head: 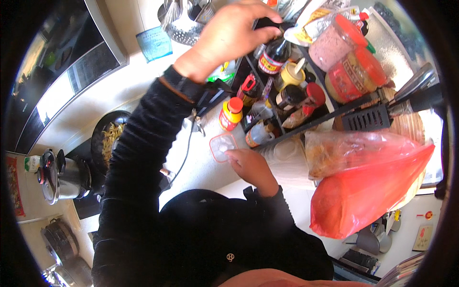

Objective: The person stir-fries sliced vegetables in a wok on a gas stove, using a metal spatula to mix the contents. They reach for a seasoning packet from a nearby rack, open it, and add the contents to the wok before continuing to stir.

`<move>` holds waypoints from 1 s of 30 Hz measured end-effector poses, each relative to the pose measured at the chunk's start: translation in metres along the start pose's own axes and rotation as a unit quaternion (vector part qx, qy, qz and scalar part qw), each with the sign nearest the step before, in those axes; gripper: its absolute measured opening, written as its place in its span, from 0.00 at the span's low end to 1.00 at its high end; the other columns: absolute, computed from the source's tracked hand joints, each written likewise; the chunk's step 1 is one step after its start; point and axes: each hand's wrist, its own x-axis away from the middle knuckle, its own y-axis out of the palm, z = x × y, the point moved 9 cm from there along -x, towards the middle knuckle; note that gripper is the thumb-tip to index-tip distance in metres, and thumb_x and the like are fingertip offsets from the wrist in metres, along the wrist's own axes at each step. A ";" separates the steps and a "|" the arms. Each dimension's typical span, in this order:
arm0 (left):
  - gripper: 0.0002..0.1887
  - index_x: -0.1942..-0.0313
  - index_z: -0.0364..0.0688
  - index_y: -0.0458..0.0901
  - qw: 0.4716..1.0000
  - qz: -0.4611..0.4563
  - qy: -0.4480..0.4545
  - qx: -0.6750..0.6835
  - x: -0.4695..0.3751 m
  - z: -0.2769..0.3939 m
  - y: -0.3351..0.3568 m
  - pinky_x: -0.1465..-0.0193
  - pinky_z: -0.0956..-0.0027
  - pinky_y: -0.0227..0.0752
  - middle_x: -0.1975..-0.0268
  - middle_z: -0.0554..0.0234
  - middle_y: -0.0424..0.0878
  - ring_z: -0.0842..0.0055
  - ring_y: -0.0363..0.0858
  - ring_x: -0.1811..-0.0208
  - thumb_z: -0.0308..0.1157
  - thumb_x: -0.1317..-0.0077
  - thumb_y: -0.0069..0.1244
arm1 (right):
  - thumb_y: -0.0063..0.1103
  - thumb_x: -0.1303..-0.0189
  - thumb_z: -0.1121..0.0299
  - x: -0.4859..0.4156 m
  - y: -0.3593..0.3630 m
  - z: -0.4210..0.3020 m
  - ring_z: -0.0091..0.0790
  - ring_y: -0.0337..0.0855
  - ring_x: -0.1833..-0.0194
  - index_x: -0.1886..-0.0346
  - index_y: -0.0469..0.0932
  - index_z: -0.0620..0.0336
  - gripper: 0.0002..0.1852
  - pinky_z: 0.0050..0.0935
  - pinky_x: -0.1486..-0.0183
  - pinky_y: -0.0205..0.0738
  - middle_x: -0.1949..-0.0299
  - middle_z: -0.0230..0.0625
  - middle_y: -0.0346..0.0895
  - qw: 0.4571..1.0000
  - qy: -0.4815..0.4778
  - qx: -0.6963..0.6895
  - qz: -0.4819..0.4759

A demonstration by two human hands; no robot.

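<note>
My left hand (236,30) reaches over the top of a black seasoning rack (306,125). Its thumb and fingers curve around something dark, just above a dark sauce bottle (274,55) with a red and white label. Whether they grip it is unclear. Low over the counter (200,165), my right hand (252,166) pinches the edge of a small clear plastic box (217,152) with a red rim. A whitish thing inside the box is too blurred to name. Behind the box stands a yellow jar (230,116) with a red cap.
At left, a wok (96,132) holding shredded food and a lidded steel pot (64,175) sit on the stove. Red-lidded jars (356,73) top the rack. A black slotted turner (367,118) and red plastic bag (358,201) are at right. A cord (186,158) crosses the counter.
</note>
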 end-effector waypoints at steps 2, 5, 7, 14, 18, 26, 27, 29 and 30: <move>0.06 0.60 0.37 0.90 0.998 -0.030 -0.045 0.008 0.015 0.003 -0.019 0.51 0.61 0.81 0.62 0.52 0.90 0.58 0.90 0.58 0.26 0.36 0.67 | 0.60 0.30 0.67 0.003 0.003 -0.004 0.55 0.86 0.50 0.46 0.85 0.58 0.14 0.48 0.48 0.81 0.52 0.48 0.88 1.000 -0.004 0.000 0.001; 0.04 0.61 0.37 0.91 0.994 -0.044 -0.095 -0.033 0.048 0.015 -0.055 0.55 0.64 0.82 0.64 0.53 0.91 0.64 0.91 0.61 0.26 0.34 0.66 | 0.61 0.32 0.68 0.009 0.009 -0.015 0.56 0.86 0.51 0.46 0.85 0.59 0.14 0.48 0.49 0.80 0.53 0.48 0.88 1.000 -0.007 -0.003 -0.002; 0.14 0.46 0.41 0.89 0.978 -0.108 -0.153 -0.092 0.072 0.016 -0.093 0.42 0.71 0.78 0.47 0.57 0.89 0.70 0.88 0.46 0.33 0.31 0.66 | 0.61 0.33 0.69 0.016 0.016 -0.026 0.56 0.86 0.51 0.45 0.85 0.59 0.15 0.48 0.49 0.80 0.52 0.48 0.88 1.000 -0.008 -0.002 -0.007; 0.08 0.61 0.35 0.88 0.976 -0.002 -0.219 -0.016 0.163 0.080 -0.225 0.58 0.77 0.72 0.65 0.66 0.86 0.82 0.82 0.63 0.30 0.28 0.65 | 0.63 0.33 0.70 0.037 0.051 -0.078 0.52 0.86 0.49 0.45 0.86 0.56 0.15 0.46 0.47 0.80 0.53 0.44 0.88 0.999 -0.030 0.018 -0.015; 0.08 0.63 0.34 0.84 0.968 0.039 -0.247 -0.022 0.228 0.119 -0.296 0.60 0.77 0.67 0.67 0.68 0.81 0.84 0.75 0.66 0.29 0.26 0.62 | 0.63 0.33 0.69 0.038 0.078 -0.118 0.50 0.87 0.50 0.45 0.85 0.55 0.14 0.45 0.48 0.81 0.53 0.44 0.88 0.998 -0.055 0.024 -0.034; 0.12 0.67 0.38 0.82 0.890 0.118 -0.431 -0.091 0.419 0.137 -0.403 0.64 0.78 0.62 0.72 0.72 0.77 0.87 0.70 0.69 0.34 0.24 0.62 | 0.65 0.35 0.70 0.025 0.126 -0.175 0.50 0.88 0.52 0.48 0.86 0.55 0.13 0.44 0.49 0.82 0.56 0.44 0.88 0.996 -0.049 0.041 -0.066; 0.13 0.68 0.40 0.82 0.878 0.125 -0.455 -0.074 0.445 0.137 -0.408 0.64 0.78 0.62 0.72 0.73 0.77 0.88 0.71 0.69 0.35 0.25 0.62 | 0.65 0.35 0.71 0.023 0.129 -0.180 0.49 0.88 0.52 0.48 0.86 0.55 0.13 0.44 0.49 0.82 0.57 0.44 0.88 0.996 -0.049 0.042 -0.062; 0.14 0.69 0.40 0.81 0.843 0.125 -0.515 -0.091 0.496 0.138 -0.419 0.64 0.78 0.62 0.73 0.74 0.77 0.88 0.71 0.70 0.35 0.25 0.63 | 0.66 0.36 0.72 0.017 0.130 -0.189 0.49 0.88 0.52 0.48 0.86 0.55 0.13 0.44 0.49 0.82 0.56 0.43 0.88 0.997 -0.061 0.034 -0.025; 0.15 0.70 0.40 0.81 0.830 0.120 -0.536 -0.098 0.519 0.137 -0.424 0.65 0.78 0.62 0.73 0.74 0.78 0.88 0.71 0.70 0.35 0.25 0.63 | 0.66 0.37 0.72 0.014 0.131 -0.192 0.49 0.87 0.52 0.49 0.86 0.55 0.13 0.44 0.48 0.82 0.56 0.43 0.88 0.998 -0.058 0.032 -0.013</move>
